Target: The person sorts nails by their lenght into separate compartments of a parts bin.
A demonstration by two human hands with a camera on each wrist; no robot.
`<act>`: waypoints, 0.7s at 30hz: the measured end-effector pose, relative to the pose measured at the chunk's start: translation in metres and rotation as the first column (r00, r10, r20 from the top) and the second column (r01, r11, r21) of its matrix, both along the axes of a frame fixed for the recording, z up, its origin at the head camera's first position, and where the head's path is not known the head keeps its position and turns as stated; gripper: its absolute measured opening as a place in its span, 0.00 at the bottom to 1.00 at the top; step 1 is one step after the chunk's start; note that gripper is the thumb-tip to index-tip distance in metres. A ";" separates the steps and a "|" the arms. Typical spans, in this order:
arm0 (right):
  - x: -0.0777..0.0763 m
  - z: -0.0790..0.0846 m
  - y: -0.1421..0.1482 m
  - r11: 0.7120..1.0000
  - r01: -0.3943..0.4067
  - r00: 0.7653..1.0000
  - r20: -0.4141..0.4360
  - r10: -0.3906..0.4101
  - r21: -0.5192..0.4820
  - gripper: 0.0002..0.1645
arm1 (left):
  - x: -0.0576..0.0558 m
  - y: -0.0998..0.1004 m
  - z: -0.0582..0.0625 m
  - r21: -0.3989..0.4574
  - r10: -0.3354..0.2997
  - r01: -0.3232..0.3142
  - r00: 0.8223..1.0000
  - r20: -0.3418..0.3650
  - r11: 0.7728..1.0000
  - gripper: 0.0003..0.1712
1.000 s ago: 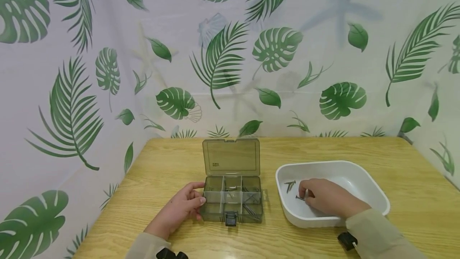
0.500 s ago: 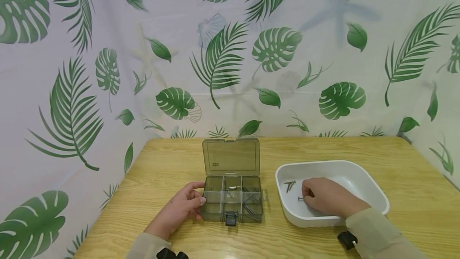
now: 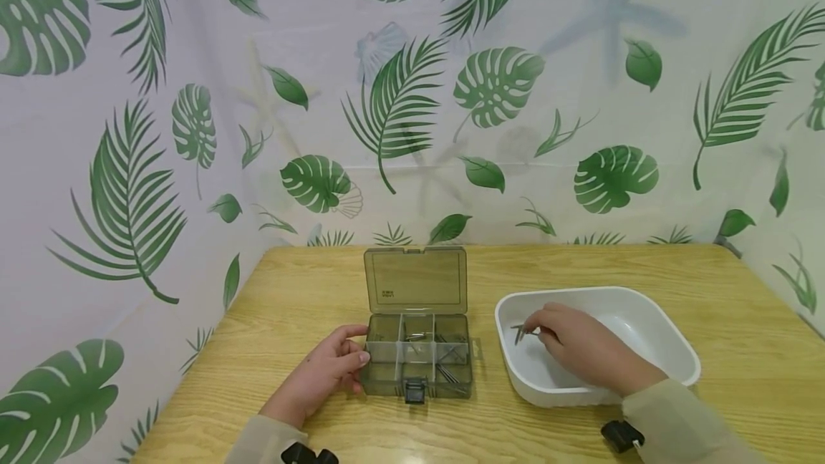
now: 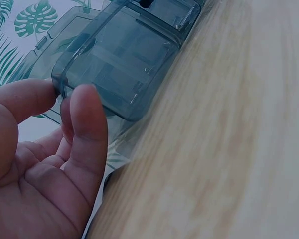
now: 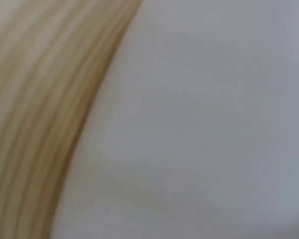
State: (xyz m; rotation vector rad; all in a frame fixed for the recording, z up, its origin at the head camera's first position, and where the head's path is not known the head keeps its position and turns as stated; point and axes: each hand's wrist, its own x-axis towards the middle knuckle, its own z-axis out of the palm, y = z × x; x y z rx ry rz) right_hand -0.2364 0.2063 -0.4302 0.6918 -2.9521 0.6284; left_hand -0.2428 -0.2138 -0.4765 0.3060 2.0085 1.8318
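A smoky clear compartment box (image 3: 415,391) stands on the table with its lid (image 3: 416,281) raised. Several screws or nails (image 3: 447,373) lie in its right and middle compartments. At its left side my left hand (image 3: 329,371) holds the wall between thumb and fingers; the left wrist view shows these fingers (image 4: 87,119) at the box's corner. My right hand (image 3: 580,346) reaches into a white tray (image 3: 670,335), pinching a small screw (image 3: 532,333) at its fingertips. Beside it lie loose brownish screws (image 3: 518,334), partly overlapped by the fingertips.
The wooden table (image 3: 309,285) carries box and tray side by side with a narrow gap between. Leaf-printed cloth (image 3: 412,127) hangs behind and at both sides. The tray's white wall (image 5: 189,119) fills most of the blurred right wrist view.
My right hand has lifted slightly and moved left and toward the back of the tray, bringing the small screw close to the loose ones. The left hand and box have stayed put.
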 end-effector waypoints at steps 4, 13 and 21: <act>0.005 0.006 -0.015 0.998 -0.029 0.999 -0.042 0.027 -0.052 0.13 | -0.001 0.000 -0.001 0.004 -0.003 0.003 1.000 -0.001 1.000 0.34; 0.009 0.018 -0.059 0.986 -0.143 0.985 -0.110 0.133 -0.091 0.13 | 0.000 0.000 -0.001 0.005 -0.007 0.007 1.000 -0.007 1.000 0.35; 0.012 0.020 -0.096 0.979 -0.189 0.978 -0.101 0.181 -0.076 0.08 | -0.001 -0.001 -0.003 0.004 -0.005 0.005 1.000 -0.010 1.000 0.34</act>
